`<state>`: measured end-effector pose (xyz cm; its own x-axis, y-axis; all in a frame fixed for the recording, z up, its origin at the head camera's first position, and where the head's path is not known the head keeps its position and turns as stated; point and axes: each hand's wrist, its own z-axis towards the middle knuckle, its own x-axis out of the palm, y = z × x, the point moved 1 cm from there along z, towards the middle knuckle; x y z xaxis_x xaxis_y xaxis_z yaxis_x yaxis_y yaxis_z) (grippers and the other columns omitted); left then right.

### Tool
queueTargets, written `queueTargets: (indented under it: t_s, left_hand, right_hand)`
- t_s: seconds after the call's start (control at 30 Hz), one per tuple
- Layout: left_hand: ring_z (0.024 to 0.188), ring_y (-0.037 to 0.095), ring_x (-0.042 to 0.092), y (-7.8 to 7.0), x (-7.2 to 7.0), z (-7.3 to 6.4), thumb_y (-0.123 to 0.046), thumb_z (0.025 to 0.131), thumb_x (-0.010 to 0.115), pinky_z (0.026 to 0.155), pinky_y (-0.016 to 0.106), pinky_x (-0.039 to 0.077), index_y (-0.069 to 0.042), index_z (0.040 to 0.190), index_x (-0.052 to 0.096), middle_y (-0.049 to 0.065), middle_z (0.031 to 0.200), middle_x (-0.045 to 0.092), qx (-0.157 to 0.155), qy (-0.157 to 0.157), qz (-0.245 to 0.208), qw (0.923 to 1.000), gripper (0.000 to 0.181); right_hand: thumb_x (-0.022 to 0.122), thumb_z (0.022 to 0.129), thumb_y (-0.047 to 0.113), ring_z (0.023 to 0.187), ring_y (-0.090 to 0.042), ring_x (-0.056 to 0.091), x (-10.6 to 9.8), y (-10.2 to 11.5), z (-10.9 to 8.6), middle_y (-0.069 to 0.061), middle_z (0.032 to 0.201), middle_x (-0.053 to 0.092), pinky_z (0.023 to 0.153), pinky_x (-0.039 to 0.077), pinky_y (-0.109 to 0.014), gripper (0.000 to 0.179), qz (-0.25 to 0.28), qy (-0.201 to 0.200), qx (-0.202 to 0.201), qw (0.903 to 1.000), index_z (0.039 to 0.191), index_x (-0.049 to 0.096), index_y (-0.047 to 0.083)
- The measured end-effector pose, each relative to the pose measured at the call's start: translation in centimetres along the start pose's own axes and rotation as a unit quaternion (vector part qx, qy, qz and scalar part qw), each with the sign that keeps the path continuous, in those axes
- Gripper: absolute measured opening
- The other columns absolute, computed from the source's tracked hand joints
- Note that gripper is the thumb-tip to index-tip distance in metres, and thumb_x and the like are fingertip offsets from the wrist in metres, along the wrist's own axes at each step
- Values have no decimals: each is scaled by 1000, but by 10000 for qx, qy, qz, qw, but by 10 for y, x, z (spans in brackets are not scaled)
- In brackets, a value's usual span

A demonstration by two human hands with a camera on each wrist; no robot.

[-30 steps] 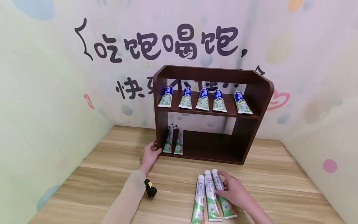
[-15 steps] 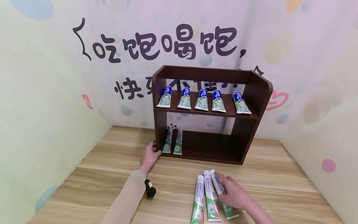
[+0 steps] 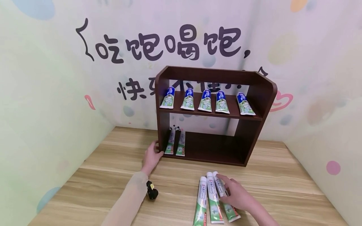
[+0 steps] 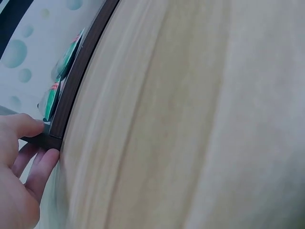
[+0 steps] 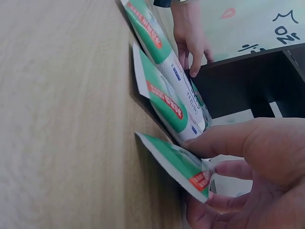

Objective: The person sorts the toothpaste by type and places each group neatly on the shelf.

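My left hand (image 3: 151, 158) grips the lower left corner of a dark brown two-tier shelf (image 3: 216, 147); in the left wrist view its thumb lies on the inner side and its fingers on the outer. On the table, my right hand (image 3: 237, 194) holds the rightmost of three green-and-white toothpaste tubes (image 3: 232, 213), thumb on one side and fingers on the other. The middle tube (image 3: 213, 197) lies close beside it, cap ends almost together, with the left tube (image 3: 201, 197) alongside. All three caps point toward the shelf.
Two matching toothpaste tubes (image 3: 181, 144) lie at the left of the lower tier. On the upper tier is a row of several blue-and-green toothpaste tubes (image 3: 222, 102). A printed wall (image 3: 135, 110) stands behind the wooden table (image 3: 107, 175).
My right hand has shifted slightly left, swinging the cap end of the right tube toward the middle one. The left hand keeps its grip on the shelf corner.
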<state>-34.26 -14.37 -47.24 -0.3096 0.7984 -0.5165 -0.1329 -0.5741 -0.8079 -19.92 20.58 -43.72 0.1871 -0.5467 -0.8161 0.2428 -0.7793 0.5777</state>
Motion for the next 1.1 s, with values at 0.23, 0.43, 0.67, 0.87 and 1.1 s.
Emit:
queueTargets:
  t_s: [0.23,0.43,0.67,0.87,1.1]
  left_hand:
    - [89,33,73,1,0,-1,-9,84,75,75,43,57,-9,131,57,18,108,72,174,-147,-166,9996,51]
    - [85,32,74,2,0,-2,-8,80,78,73,42,57,-6,124,63,19,99,73,228,-300,-253,9990,46]
    - [84,34,74,-2,-2,-4,-7,79,79,75,46,58,-1,119,66,23,96,74,172,-477,-346,9981,43]
    - [86,37,74,-4,-2,-6,-6,80,78,75,47,60,0,120,64,26,99,73,186,-555,-729,9956,43]
    - [87,37,74,-4,-1,-8,-4,83,75,75,44,61,-1,118,64,26,101,73,196,-576,-899,9941,37]
  right_hand:
    - [81,74,9,75,-12,46,1,-1,0,-3,89,56,61,39,-22,82,48,42,50,10000,147,45,13]
    - [78,75,9,62,-7,45,1,-1,-1,0,74,53,57,39,-22,82,127,131,-19,9998,149,42,13]
    - [76,77,9,62,-4,47,1,-2,0,1,72,53,57,40,-22,80,223,183,-104,9995,150,41,12]
    - [77,78,9,62,-6,46,0,-2,0,1,73,53,57,39,-22,80,216,209,-50,9995,150,41,13]
    - [76,79,9,62,-6,48,0,-2,-1,0,74,54,58,40,-23,81,344,287,-64,9990,151,39,13]
